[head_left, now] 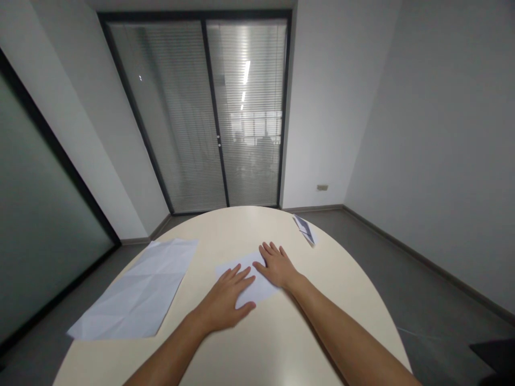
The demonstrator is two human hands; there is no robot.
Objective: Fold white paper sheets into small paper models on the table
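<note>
A small white sheet of paper point(257, 289) lies flat near the middle of the round table. Across its left part rests my left hand point(228, 297), palm down with the fingers apart. My right hand point(277, 266) lies on the sheet's right side, its fingers stretched out and the thumb pointing toward the left hand. Parts of the sheet are hidden under both hands. Neither hand grips anything.
A large creased white paper point(140, 289) covers the table's left side and reaches its edge. At the far right edge lies a folded paper piece point(306, 229). The round cream table point(249, 222) stands before a glass door with blinds point(193, 118).
</note>
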